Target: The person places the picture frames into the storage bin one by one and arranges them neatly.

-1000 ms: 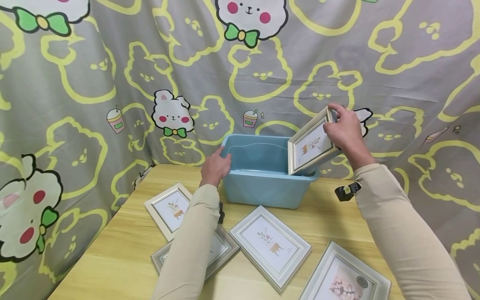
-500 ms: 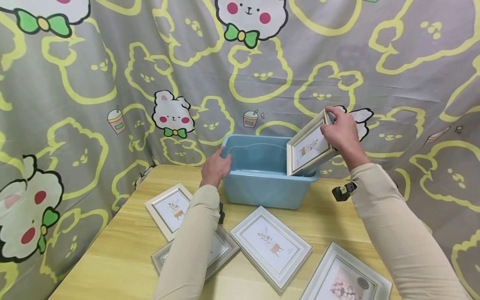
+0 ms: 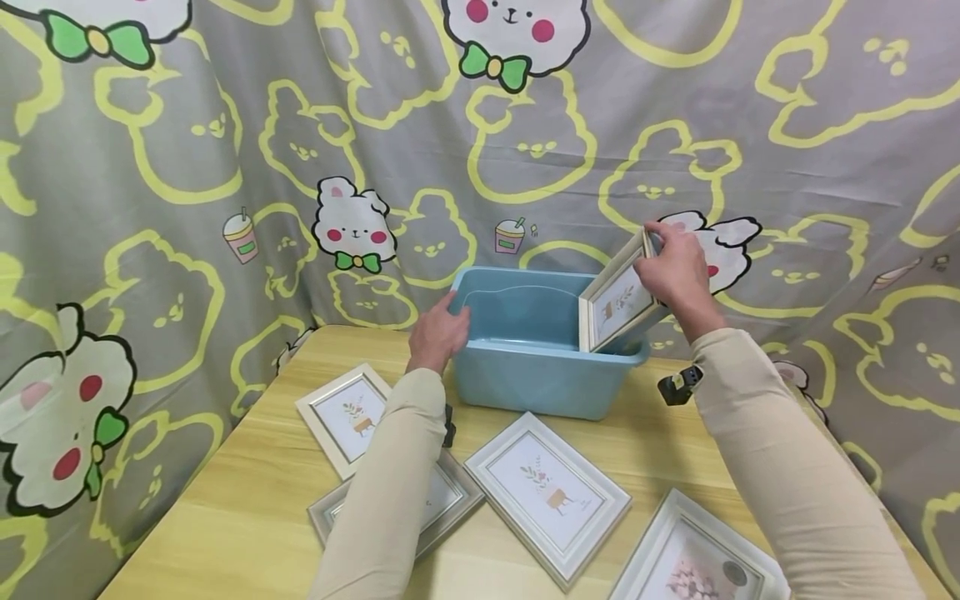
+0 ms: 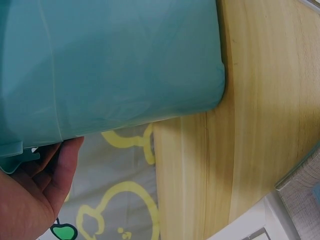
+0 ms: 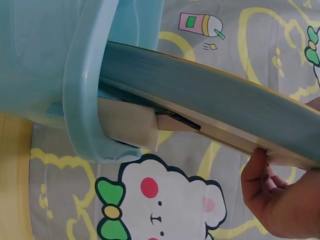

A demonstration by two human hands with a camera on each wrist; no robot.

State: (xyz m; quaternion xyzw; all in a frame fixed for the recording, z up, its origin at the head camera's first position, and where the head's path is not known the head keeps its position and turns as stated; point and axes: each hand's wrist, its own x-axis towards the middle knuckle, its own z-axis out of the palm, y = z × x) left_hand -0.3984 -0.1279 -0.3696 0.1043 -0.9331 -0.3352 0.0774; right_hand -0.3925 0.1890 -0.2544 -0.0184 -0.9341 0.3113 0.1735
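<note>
1. Bin: The blue bin (image 3: 536,379) stands upright on the wooden bench (image 3: 225,492), near the rear edge.
2. Left hand: The left hand (image 3: 438,333) grips the rim at the bin's left end. In the left wrist view, its fingers (image 4: 67,165) are curled at the rim.
3. Right hand: The right hand (image 3: 677,271) holds the cream picture frame (image 3: 617,304) by its upper right edge. Its fingers are narrow, pinching the frame edge.
4. Held frame position: The cream picture frame is tilted, its lower end within the right end of the bin and its upper end above the rim. Contact with the bin floor cannot be determined.
5. Frame rear: The right wrist view shows a pale piece (image 5: 127,122) between the frame and the bin rim; whether it belongs to the frame cannot be determined.
6. Left side of bench: A champagne frame (image 3: 351,421) lies flat, and a grey-brown frame (image 3: 453,496) lies just beside it, partly covered by the left sleeve (image 3: 378,508).
7. Centre and right: A white frame (image 3: 549,500) lies flat in front of the bin. A pale frame with a blossom print (image 3: 697,562) lies near the right sleeve (image 3: 795,450), cut off by the lower picture border.
8. Background: A grey curtain (image 3: 420,150) with cartoon prints hangs behind the bench.
</note>
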